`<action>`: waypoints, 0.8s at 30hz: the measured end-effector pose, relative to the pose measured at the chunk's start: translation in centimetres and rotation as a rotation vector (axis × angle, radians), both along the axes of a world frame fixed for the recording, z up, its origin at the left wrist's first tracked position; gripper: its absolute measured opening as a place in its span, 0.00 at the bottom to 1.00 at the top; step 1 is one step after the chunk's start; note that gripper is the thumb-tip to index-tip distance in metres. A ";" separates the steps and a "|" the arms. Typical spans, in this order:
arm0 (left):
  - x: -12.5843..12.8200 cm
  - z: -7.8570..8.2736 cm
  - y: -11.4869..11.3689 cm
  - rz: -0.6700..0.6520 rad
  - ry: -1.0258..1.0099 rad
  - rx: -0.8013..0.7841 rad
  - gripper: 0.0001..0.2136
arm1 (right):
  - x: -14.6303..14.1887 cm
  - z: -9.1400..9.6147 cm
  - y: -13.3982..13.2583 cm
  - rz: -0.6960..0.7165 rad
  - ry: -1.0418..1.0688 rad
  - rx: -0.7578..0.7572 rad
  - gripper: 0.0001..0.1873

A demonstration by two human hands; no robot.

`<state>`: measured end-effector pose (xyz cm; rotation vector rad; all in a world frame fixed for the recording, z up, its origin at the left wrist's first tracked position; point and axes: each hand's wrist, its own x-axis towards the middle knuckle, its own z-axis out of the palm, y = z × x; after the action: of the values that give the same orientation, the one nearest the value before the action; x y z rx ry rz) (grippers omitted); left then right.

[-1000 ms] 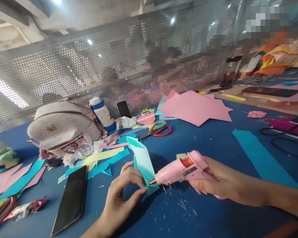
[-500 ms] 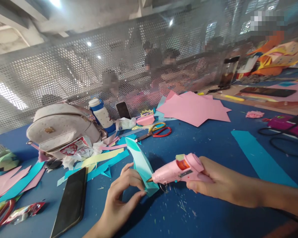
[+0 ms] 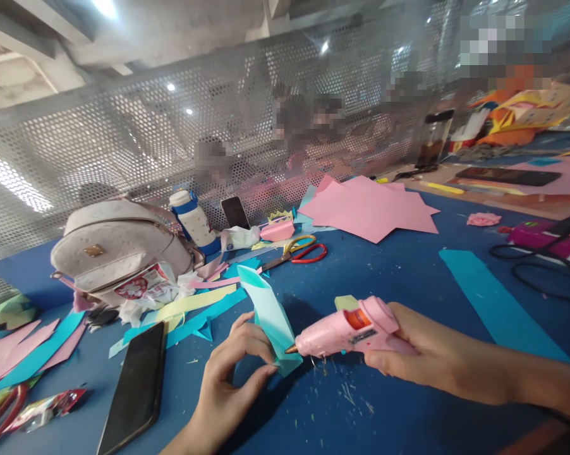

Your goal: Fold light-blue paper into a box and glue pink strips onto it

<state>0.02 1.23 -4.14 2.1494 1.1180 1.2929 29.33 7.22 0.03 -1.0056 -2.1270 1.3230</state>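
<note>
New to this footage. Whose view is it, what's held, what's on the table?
There's no machine: a person works with two bare hands. Every picture comes from one camera worn on their head, looking forward and down. The right hand grips a pink glue gun, its nozzle at the folded light-blue paper pinched by the left hand. Around them on the blue table are a black phone, scissors, pink sheets, a blue strip, a backpack and a bottle.

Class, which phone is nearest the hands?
The black phone just left of the left hand; the propped phone and far-right phone are farther back.
</note>
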 end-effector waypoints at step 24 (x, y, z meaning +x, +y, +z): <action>0.0 0.0 0.1 -0.006 -0.020 -0.008 0.04 | -0.4 0.9 -0.3 0.077 0.047 -0.080 0.29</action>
<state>0.03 1.28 -4.14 2.1278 1.1057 1.3018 28.89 6.93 0.89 -0.9228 -2.1110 1.4648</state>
